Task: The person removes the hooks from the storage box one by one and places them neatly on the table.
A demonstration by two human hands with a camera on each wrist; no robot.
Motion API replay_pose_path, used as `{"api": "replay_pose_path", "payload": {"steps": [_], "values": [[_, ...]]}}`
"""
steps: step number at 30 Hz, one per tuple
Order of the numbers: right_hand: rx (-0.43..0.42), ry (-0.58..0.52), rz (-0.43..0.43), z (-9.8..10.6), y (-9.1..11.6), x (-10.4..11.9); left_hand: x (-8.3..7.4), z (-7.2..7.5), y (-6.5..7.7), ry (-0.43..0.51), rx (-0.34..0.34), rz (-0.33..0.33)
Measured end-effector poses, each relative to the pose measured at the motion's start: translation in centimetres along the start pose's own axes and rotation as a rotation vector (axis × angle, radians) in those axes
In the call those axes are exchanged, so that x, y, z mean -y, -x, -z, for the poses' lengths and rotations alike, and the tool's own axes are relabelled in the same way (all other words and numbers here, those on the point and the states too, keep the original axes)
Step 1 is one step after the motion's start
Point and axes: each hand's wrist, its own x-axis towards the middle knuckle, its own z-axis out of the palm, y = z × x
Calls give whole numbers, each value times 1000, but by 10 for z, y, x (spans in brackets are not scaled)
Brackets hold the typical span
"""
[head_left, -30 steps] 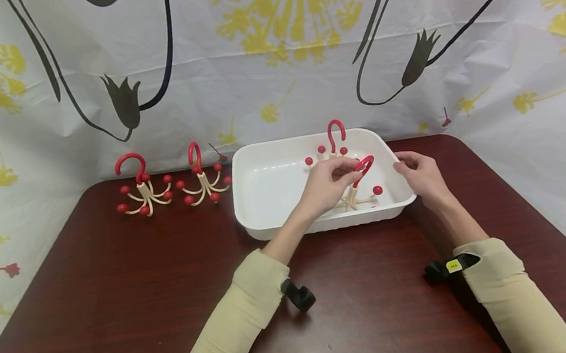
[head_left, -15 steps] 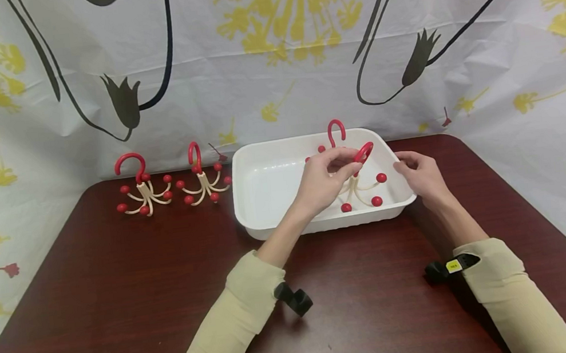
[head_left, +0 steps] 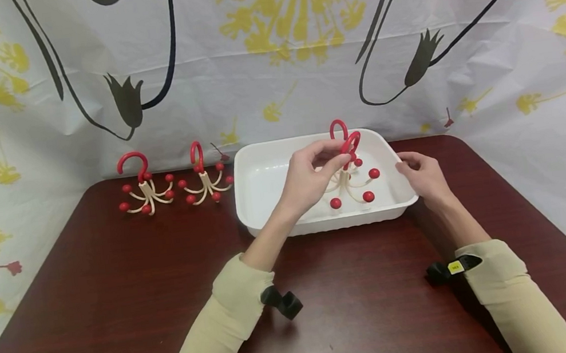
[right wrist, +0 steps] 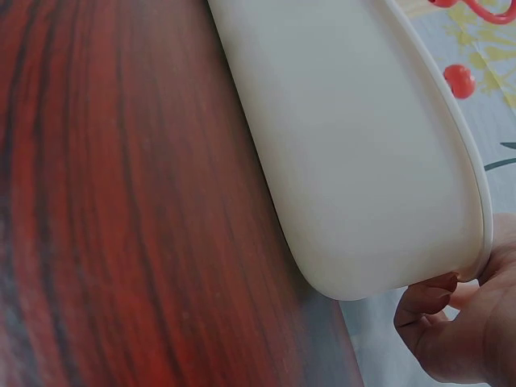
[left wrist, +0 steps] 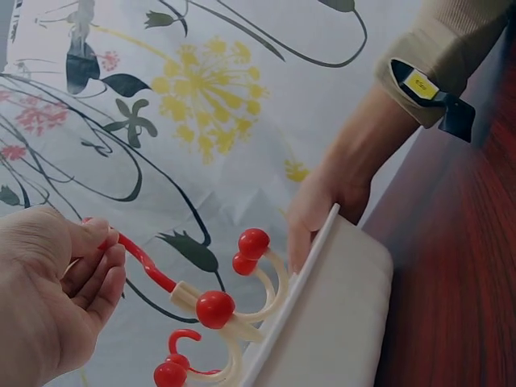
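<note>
Between thumb and fingers, my left hand (head_left: pixel 306 177) pinches the red hook of a hanger (head_left: pixel 344 181) with several curved cream arms tipped by red balls. In the head view it overlaps the right half of the white plastic tray (head_left: pixel 265 201). The left wrist view shows its ball-tipped arms (left wrist: pixel 215 310) above the tray's rim. Behind it in the tray stands a second such hanger (head_left: pixel 333 127), mostly hidden except for its red hook. My right hand (head_left: pixel 424 176) grips the tray's right rim, its fingers and thumb (right wrist: pixel 427 302) at the corner in the right wrist view.
Two more red-hooked hangers, one on the far left (head_left: pixel 146 197) and one (head_left: pixel 204 186) beside the tray, stand on the dark wood table (head_left: pixel 119 297). A patterned white cloth (head_left: pixel 189 77) hangs right behind the table's back edge.
The hanger in my left hand has come up and then shifted left, showing more of its arms and balls. My right hand stays on the tray rim.
</note>
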Motion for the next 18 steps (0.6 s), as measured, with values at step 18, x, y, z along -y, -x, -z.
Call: {"api": "replay_pose_path", "payload": {"steps": [18], "values": [[15,-1,2,2,1,1,-9,47,18,-48,-59,-15]]}}
